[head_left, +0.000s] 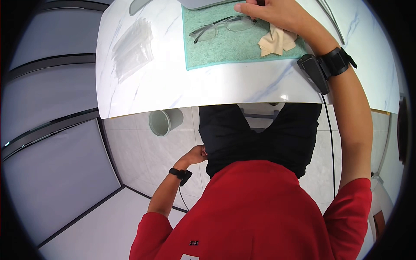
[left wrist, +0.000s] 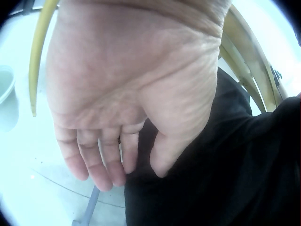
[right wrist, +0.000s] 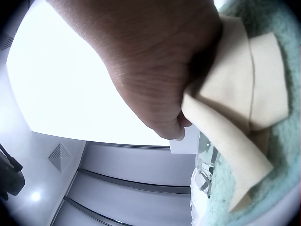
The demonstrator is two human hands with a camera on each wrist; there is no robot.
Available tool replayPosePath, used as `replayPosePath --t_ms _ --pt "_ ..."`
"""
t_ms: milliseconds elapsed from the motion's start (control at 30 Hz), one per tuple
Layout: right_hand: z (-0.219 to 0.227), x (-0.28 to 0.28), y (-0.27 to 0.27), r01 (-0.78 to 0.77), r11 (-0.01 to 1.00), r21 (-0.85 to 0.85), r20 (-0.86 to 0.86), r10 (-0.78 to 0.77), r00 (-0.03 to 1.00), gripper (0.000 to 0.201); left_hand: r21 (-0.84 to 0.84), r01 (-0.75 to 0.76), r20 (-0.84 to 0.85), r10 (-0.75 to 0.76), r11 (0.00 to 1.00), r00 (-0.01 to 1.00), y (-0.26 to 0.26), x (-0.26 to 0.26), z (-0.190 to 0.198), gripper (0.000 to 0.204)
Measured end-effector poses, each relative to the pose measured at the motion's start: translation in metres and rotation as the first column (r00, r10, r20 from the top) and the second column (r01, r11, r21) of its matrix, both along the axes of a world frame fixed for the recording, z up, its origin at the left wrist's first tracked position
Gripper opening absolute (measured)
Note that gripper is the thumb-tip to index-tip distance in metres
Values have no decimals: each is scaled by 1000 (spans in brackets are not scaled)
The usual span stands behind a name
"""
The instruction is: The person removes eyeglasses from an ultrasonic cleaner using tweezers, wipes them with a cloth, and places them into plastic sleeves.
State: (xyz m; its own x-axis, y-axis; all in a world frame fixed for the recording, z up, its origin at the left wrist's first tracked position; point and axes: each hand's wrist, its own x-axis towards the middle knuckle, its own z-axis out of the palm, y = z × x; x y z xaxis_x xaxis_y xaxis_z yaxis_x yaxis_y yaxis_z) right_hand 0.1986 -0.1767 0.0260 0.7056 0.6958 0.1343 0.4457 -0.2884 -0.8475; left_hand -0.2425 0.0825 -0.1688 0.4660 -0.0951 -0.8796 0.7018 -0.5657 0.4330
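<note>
My right hand (head_left: 279,15) is over the green towel (head_left: 225,54) at the table's far side, its fingers curled. It grips a beige cloth (head_left: 277,41), which spreads in folds from under the palm in the right wrist view. Close by the fingers lies a pair of glasses (head_left: 216,29), temples unfolded, on the towel. Part of the right hand is cut off by the top edge of the head view. My left hand (left wrist: 127,80) hangs beside the left thigh, its fingers loosely bent around nothing.
Clear plastic bags (head_left: 133,50) lie on the white marbled table (head_left: 160,93) left of the towel. A grey object (head_left: 203,3) stands at the towel's far edge. Thin metal rods (head_left: 333,21) are at the far right. On the floor stands a bin (head_left: 160,122).
</note>
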Motion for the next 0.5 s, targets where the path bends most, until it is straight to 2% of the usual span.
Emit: replayPosePath --t_ms 200,267,300,333,367,400,467,500 --pt "-1 0 -1 -1 1000 9 2 1 1000 34 52 77 -18 -76 996 997 3 -6 -12 28" --pt "0 0 -1 0 1000 12 10 0 1000 34 60 75 117 -82 995 990 8 -19 -29 18" --pt "0 0 -1 2 1000 5 9 -2 1000 34 59 77 116 -83 995 990 11 -26 -39 18" --pt "1 0 -1 3 1000 -2 9 -3 1000 34 28 62 194 -66 998 979 13 -32 -49 18" --pt "1 0 -1 4 1000 -3 8 -4 1000 34 -4 49 270 -46 999 962 12 -34 -52 18" --pt "0 0 0 4 1000 0 13 -4 1000 35 -5 50 269 -46 999 962 11 -37 -56 18" --pt "0 0 0 4 1000 1 19 -4 1000 35 2 32 426 -30 999 904 5 -39 -60 24" --pt "0 0 0 2 1000 0 11 -2 1000 35 0 32 425 -29 999 905 4 -38 -59 24"
